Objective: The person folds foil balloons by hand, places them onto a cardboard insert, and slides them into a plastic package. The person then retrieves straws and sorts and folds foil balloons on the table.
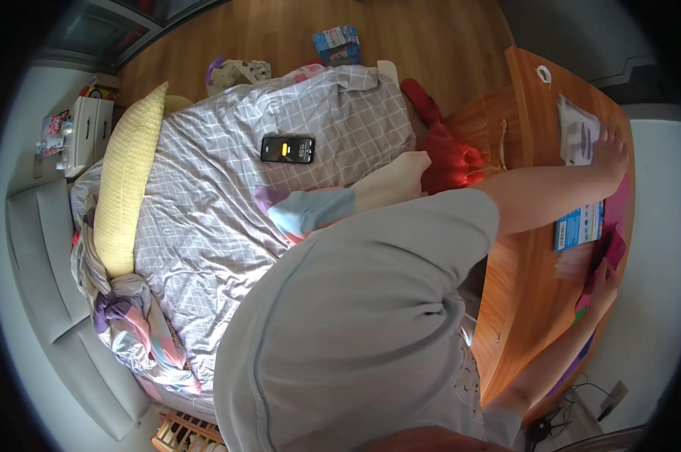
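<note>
My left hand (pixel 611 160) rests at the far side of the wooden dresser top, fingers stretched out and apart, beside a clear plastic packet (pixel 579 134) with grey contents. Nearer, my right hand (pixel 604 277) is closed on the edge of a magenta sheet (pixel 615 250); whether it is paper or cloth I cannot tell. Between the two hands lies a blue and white box (pixel 579 227). A translucent packet (pixel 574 265) is next to my right hand. Green and blue pieces show partly behind my right forearm. My grey shirt hides much of the middle.
A bed with a checked grey sheet (pixel 205 166) fills the left, holding a black phone (pixel 287 149), a yellow pillow (pixel 126 181) and crumpled clothes (pixel 141 316). Red shiny fabric (pixel 453 154) hangs by the dresser (pixel 536 90). Cables (pixel 562 422) lie at the lower right.
</note>
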Demonstrator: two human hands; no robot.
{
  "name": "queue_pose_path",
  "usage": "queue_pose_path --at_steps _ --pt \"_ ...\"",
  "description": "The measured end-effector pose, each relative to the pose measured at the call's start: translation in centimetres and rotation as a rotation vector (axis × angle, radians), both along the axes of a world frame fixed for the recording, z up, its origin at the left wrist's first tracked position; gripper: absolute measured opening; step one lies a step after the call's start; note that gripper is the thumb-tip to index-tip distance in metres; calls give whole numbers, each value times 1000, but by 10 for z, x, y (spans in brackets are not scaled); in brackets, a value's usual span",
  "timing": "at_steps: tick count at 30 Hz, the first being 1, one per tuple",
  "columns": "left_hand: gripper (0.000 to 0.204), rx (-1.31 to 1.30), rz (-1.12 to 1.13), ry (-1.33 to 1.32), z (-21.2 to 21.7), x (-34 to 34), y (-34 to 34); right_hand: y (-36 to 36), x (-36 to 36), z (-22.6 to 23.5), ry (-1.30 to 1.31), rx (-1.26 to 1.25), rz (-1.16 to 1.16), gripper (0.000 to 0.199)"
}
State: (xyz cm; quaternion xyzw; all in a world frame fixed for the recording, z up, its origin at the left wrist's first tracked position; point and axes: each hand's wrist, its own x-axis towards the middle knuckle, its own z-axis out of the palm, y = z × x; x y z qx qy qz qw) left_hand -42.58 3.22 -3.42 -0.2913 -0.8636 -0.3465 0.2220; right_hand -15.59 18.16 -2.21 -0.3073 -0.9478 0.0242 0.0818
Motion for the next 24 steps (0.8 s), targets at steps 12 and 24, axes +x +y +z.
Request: queue_pose_path --at_steps 12,24 --pt "36 -36 219 -136 -254 65 -573 -28 -9 -6 -25 -31 -37 46" --pt "49 -563 297 -383 -318 126 -710 -4 -1 -29 46 -44 34 45"
